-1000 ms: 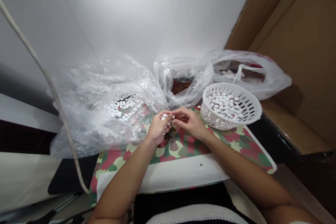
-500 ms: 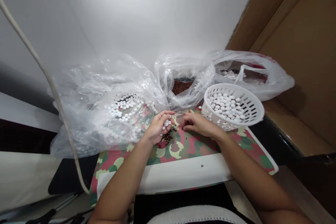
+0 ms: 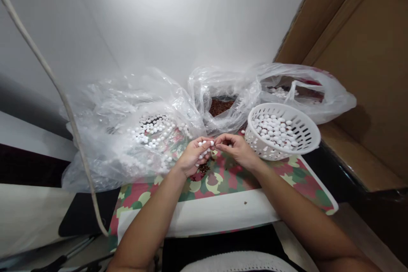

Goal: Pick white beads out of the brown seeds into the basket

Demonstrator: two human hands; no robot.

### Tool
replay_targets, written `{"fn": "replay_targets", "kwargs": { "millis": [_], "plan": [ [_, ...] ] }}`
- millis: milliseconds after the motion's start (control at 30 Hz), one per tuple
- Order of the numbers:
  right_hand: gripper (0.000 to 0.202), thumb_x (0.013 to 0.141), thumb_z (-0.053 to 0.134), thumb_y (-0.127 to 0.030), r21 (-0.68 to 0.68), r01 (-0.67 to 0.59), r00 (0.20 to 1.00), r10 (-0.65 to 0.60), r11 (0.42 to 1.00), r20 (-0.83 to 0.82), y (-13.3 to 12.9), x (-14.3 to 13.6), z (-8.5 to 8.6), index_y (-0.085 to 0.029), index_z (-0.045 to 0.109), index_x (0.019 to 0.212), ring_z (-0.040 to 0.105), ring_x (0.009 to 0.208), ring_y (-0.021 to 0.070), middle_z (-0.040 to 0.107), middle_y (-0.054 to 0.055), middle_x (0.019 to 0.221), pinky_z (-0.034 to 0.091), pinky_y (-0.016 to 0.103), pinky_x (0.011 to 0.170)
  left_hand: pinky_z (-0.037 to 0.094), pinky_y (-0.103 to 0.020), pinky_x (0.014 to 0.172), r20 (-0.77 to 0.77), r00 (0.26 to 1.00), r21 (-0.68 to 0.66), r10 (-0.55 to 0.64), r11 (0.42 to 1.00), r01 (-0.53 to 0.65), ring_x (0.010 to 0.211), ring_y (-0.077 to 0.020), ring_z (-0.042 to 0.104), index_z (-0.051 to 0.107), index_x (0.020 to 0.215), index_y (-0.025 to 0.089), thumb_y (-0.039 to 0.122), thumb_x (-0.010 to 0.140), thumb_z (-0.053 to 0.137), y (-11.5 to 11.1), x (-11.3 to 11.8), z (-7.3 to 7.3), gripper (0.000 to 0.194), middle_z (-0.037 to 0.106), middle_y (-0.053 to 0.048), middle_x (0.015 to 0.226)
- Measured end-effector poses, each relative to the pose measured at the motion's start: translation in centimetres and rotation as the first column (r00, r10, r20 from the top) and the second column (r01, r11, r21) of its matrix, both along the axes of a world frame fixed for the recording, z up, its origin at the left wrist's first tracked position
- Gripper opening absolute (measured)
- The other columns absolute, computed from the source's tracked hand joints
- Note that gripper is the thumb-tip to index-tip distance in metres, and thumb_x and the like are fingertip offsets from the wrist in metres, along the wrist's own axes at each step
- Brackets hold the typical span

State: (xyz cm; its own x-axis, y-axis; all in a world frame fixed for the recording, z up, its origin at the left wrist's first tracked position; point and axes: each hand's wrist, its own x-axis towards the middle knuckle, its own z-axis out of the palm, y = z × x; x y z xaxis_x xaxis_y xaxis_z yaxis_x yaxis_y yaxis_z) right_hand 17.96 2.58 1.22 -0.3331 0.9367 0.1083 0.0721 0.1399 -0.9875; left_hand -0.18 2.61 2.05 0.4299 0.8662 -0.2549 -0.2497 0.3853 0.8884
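Several small white balls (image 3: 204, 151) sit in my left hand (image 3: 192, 156), its fingers curled round them. One ball (image 3: 212, 143) is held out at the thumb and fingertip. My right hand (image 3: 236, 148) meets the left at that ball, thumb and forefinger pinched together; what they grip is too small to make out. Below the hands a little heap of small brown pieces (image 3: 203, 170) lies on the patterned tablecloth (image 3: 229, 178). To the right stands a white slotted basket (image 3: 309, 138) with many white balls in it.
Left of my hands spreads a clear plastic bag (image 3: 95, 148) with loose white balls. Behind them an open bag (image 3: 199, 89) holds brown pieces (image 3: 219, 106). Another bag (image 3: 341, 97) with white balls stands behind the basket. A cable (image 3: 68, 106) hangs at left; cardboard (image 3: 360, 59) rises at right.
My right hand has lifted from the tablecloth and moved up and left to meet my left fingertips. A white ball now shows at the left hand's fingertips.
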Motion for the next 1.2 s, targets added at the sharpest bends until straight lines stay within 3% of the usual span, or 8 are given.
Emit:
{"fn": "replay_targets", "kwargs": {
  "millis": [200, 533, 800, 900, 1000, 1067, 1133, 1200],
  "plan": [
    [0.038, 0.077, 0.061, -0.046, -0.009, 0.073, 0.997, -0.073, 0.997, 0.030, -0.2, -0.6, -0.3, -0.010, 0.061, 0.088, 0.050, 0.073, 0.0072, 0.059, 0.005, 0.082, 0.039, 0.018, 0.068, 0.016, -0.010, 0.034, 0.002, 1.000, 0.008, 0.012, 1.000, -0.012, 0.051, -0.0060, 0.041, 0.053, 0.094, 0.012, 0.053, 0.063, 0.084, -0.2, 0.1, 0.0, 0.060, 0.051, -0.007, 0.081],
    [0.041, 0.072, 0.066, -0.047, -0.085, 0.066, 0.997, -0.068, 0.994, -0.020, -0.6, -0.5, 0.5, -0.010, 0.054, 0.082, 0.050, 0.070, 0.0066, 0.057, 0.004, 0.079, 0.038, 0.017, 0.063, 0.016, -0.011, 0.036, -0.064, 0.998, 0.094, 0.026, 0.995, -0.020, 0.046, -0.0058, 0.036, 0.053, 0.091, 0.012, 0.053, 0.066, 0.081, -0.7, 0.3, 0.0, 0.056, 0.046, -0.002, 0.065],
    [0.037, 0.082, 0.056, -0.045, 0.049, 0.016, 1.000, -0.016, 0.999, 0.011, -0.7, -0.9, 0.4, -0.015, 0.062, 0.102, 0.051, 0.074, 0.0054, 0.058, 0.006, 0.097, 0.039, 0.016, 0.064, 0.016, -0.010, 0.035, -0.040, 0.999, 0.075, 0.036, 0.997, -0.033, 0.047, -0.0060, 0.037, 0.052, 0.092, 0.013, 0.054, 0.066, 0.081, -0.6, 0.7, 0.2, 0.057, 0.046, -0.002, 0.066],
    [0.037, 0.080, 0.056, -0.045, -0.093, 0.072, 0.986, -0.085, 0.993, -0.142, -0.1, -1.2, -0.3, -0.013, 0.053, 0.099, 0.047, 0.066, 0.0038, 0.057, 0.004, 0.089, 0.037, 0.015, 0.059, 0.018, -0.010, 0.033, 0.009, 0.997, 0.040, 0.083, 0.996, -0.083, 0.050, -0.0073, 0.041, 0.053, 0.095, 0.011, 0.054, 0.067, 0.079, -0.3, 0.7, 0.2, 0.057, 0.051, -0.007, 0.077],
    [0.036, 0.077, 0.055, -0.040, -0.286, 0.034, 0.958, -0.113, 0.958, -0.264, 0.5, -0.8, -1.0, -0.014, 0.042, 0.098, 0.037, 0.054, 0.0009, 0.057, 0.002, 0.090, 0.031, 0.014, 0.051, 0.016, -0.011, 0.031, 0.063, 0.992, -0.024, 0.106, 0.994, -0.104, 0.051, -0.0078, 0.042, 0.054, 0.101, 0.011, 0.048, 0.070, 0.078, 0.2, -0.1, 0.1, 0.053, 0.049, -0.007, 0.079],
    [0.034, 0.075, 0.057, -0.035, -0.278, -0.014, 0.987, -0.031, 0.960, -0.158, 0.7, -0.4, -1.4, -0.013, 0.044, 0.097, 0.038, 0.056, 0.0013, 0.057, 0.002, 0.087, 0.030, 0.014, 0.052, 0.016, -0.011, 0.031, 0.104, 0.990, -0.072, 0.092, 0.994, -0.084, 0.052, -0.0085, 0.042, 0.053, 0.109, 0.012, 0.042, 0.072, 0.077, 0.4, -0.7, 0.1, 0.054, 0.045, -0.005, 0.076],
    [0.028, 0.075, 0.057, -0.032, -0.159, -0.024, 0.997, 0.037, 0.987, 0.075, 0.7, -0.2, -1.9, -0.011, 0.052, 0.093, 0.041, 0.061, 0.0031, 0.056, 0.002, 0.081, 0.031, 0.015, 0.057, 0.017, -0.010, 0.031, 0.130, 0.989, -0.105, 0.077, 0.992, -0.063, 0.055, -0.0096, 0.044, 0.051, 0.114, 0.014, 0.039, 0.073, 0.077, 0.5, -1.1, 0.2, 0.055, 0.042, -0.004, 0.075],
    [0.023, 0.075, 0.058, -0.030, 0.002, 0.000, 0.949, 0.000, 1.000, 0.316, 0.6, -0.3, -2.4, -0.011, 0.058, 0.088, 0.044, 0.067, 0.0049, 0.056, 0.002, 0.078, 0.032, 0.016, 0.062, 0.017, -0.010, 0.031, 0.125, 0.990, -0.112, 0.071, 0.992, -0.057, 0.054, -0.0100, 0.044, 0.050, 0.109, 0.014, 0.038, 0.072, 0.078, 0.4, -1.3, 0.2, 0.052, 0.041, -0.003, 0.073]
  ]
}}
